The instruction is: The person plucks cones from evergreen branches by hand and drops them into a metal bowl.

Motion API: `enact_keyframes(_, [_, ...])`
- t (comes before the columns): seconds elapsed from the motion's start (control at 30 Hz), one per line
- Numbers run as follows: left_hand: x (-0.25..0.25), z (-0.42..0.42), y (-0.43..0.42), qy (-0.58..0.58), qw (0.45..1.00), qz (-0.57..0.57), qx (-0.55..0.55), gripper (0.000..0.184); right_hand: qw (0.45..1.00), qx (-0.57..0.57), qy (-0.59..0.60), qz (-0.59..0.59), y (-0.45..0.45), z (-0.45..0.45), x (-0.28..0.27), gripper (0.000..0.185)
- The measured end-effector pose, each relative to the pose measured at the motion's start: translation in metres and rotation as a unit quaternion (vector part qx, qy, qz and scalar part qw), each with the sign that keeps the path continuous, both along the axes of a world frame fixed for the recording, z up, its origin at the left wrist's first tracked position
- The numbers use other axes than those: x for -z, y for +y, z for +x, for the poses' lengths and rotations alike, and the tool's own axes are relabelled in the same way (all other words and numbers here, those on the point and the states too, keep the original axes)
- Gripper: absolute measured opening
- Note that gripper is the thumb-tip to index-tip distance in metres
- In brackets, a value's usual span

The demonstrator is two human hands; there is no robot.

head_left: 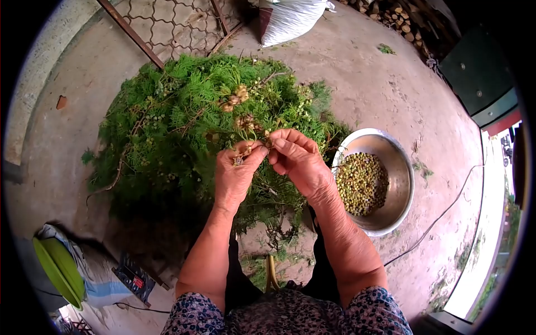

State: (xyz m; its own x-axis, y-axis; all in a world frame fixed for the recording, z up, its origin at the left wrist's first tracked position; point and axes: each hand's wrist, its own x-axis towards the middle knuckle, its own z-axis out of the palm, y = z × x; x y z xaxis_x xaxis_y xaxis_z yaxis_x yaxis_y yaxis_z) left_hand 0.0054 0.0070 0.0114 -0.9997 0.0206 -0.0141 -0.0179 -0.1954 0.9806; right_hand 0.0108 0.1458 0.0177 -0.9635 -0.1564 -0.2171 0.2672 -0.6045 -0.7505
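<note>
My left hand [235,173] is closed around the stem of a conifer sprig with brown cones [245,123], its thumb and forefinger pressed together. From the right, my right hand [301,159] pinches at the same sprig; its fingertips meet close to the left thumb. The exact bit between them is too small to make out. Below and beyond both hands spreads a large heap of green conifer branches [167,111], with pale green cones among the leaves. To the right of my right hand stands a metal basin [399,184], partly filled with small green and yellowish cones [363,184].
A white sack [293,22] stands at the back, beside a rusty metal grille [173,25]. Stacked firewood [399,22] is at the back right. A green plastic basin [58,271] leans at the lower left. A thin cable [435,220] crosses the concrete floor on the right.
</note>
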Motion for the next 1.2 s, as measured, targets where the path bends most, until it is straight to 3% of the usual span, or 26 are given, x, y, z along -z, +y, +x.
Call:
enact_keyframes(0.07, [-0.004, 0.001, -0.001, -0.002, 0.995, -0.099, 0.026, 0.004, 0.998, -0.006, 0.031, 0.061, -0.003, 0.002, 0.000, 0.015])
enact_keyframes(0.13, [0.003, 0.000, -0.003, 0.004, 0.993, -0.111, 0.033, 0.005, 0.983, 0.026, 0.097, 0.153, -0.008, 0.003, 0.005, 0.014])
enact_keyframes(0.17, [0.003, 0.000, -0.002, 0.003, 0.997, -0.063, 0.047, 0.005, 0.980, 0.025, 0.080, 0.179, -0.008, 0.004, 0.002, 0.016])
enact_keyframes(0.2, [0.002, 0.000, -0.002, 0.003, 0.998, -0.015, 0.061, 0.005, 0.980, 0.024, 0.080, 0.179, -0.005, 0.003, 0.003, 0.016])
enact_keyframes(0.27, [-0.001, 0.000, -0.004, -0.015, 0.996, -0.040, 0.077, 0.004, 0.999, -0.008, -0.022, -0.025, 0.000, 0.002, 0.005, 0.019])
enact_keyframes(0.33, [0.003, 0.000, 0.000, -0.028, 0.998, 0.025, 0.053, 0.002, 1.000, 0.000, -0.028, 0.007, -0.004, 0.002, -0.002, 0.020])
enact_keyframes(0.4, [0.003, -0.002, 0.000, -0.016, 0.999, 0.010, 0.045, 0.004, 0.994, 0.108, -0.025, 0.024, -0.008, 0.002, -0.014, 0.018])
enact_keyframes(0.47, [0.005, -0.003, -0.002, 0.051, 0.980, -0.185, 0.054, 0.007, 0.996, 0.079, 0.018, 0.034, -0.004, 0.003, -0.010, 0.013])
enact_keyframes(0.53, [0.004, -0.003, -0.002, 0.042, 0.972, -0.223, 0.062, 0.008, 0.993, 0.027, 0.104, 0.053, 0.003, 0.006, -0.009, 0.004])
enact_keyframes(0.6, [0.019, -0.005, -0.003, 0.076, 0.980, -0.170, 0.069, 0.006, 0.953, 0.049, 0.207, 0.216, -0.006, 0.008, -0.011, 0.016])
enact_keyframes(0.67, [0.024, -0.006, -0.008, 0.123, 0.961, -0.232, 0.092, 0.016, 0.813, 0.078, 0.371, 0.443, -0.006, 0.002, -0.003, 0.023])
enact_keyframes(0.73, [0.009, -0.003, -0.003, 0.120, 0.967, -0.201, 0.100, 0.016, 0.812, 0.053, 0.360, 0.457, -0.007, 0.003, -0.002, 0.030])
enact_keyframes(0.77, [0.010, -0.002, -0.002, 0.106, 0.964, -0.225, 0.097, 0.006, 0.828, 0.046, 0.329, 0.452, -0.006, 0.004, -0.002, 0.029])
enact_keyframes(0.9, [0.014, -0.001, 0.001, 0.084, 0.959, -0.246, 0.112, 0.008, 0.824, 0.084, 0.322, 0.458, -0.006, 0.003, 0.000, 0.019])
enact_keyframes(0.97, [0.018, -0.001, 0.007, 0.022, 0.993, -0.090, 0.077, 0.012, 0.820, 0.125, 0.304, 0.468, 0.000, 0.001, 0.000, 0.017])
enact_keyframes(1.03, [0.009, 0.000, 0.005, -0.009, 0.990, -0.105, 0.091, 0.011, 0.800, 0.173, 0.305, 0.487, 0.010, -0.003, -0.005, 0.015])
enact_keyframes(1.07, [0.004, 0.000, 0.003, -0.041, 0.986, -0.124, 0.101, 0.011, 0.853, 0.185, 0.264, 0.411, 0.011, -0.004, 0.000, 0.011])
enact_keyframes(1.1, [0.002, 0.001, 0.006, -0.051, 0.988, -0.116, 0.092, 0.011, 0.938, 0.141, 0.154, 0.275, 0.016, -0.003, -0.005, 0.010])
enact_keyframes(1.13, [0.004, -0.001, 0.007, -0.053, 0.988, -0.121, 0.086, 0.011, 0.987, 0.086, 0.039, 0.126, 0.023, -0.001, -0.012, 0.008])
enact_keyframes(1.2, [0.013, -0.005, 0.005, -0.052, 0.985, -0.127, 0.102, 0.011, 0.994, 0.104, 0.042, 0.006, 0.025, -0.003, -0.016, 0.008])
